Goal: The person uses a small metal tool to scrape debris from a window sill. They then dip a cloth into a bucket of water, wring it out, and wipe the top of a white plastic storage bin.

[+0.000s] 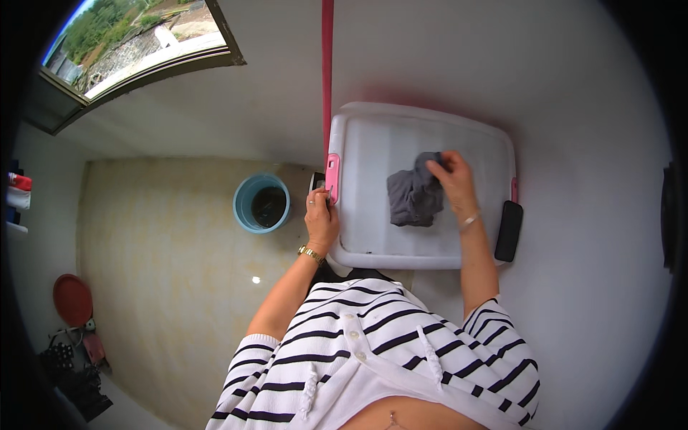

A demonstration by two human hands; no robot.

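A large white storage box (365, 229) with a pale lid fills the right middle of the view. On its lid lies a crumpled dark grey cloth (412, 197). My right hand (456, 179) pinches the upper right corner of this cloth between thumb and fingers and lifts it a little, while the rest stays down on the lid. At the box's left side, my left hand (321, 222) has its fingers curled against the edge, touching the lower end of the pink latch (332, 172). The fingertips there are partly hidden.
A black phone (509, 231) rests at the lid's right edge. A light blue bucket (246, 204) with dark contents stands on the tiled floor to the left. Farther left are a red basin (73, 299) and dark items. A window (143, 50) opens at upper left.
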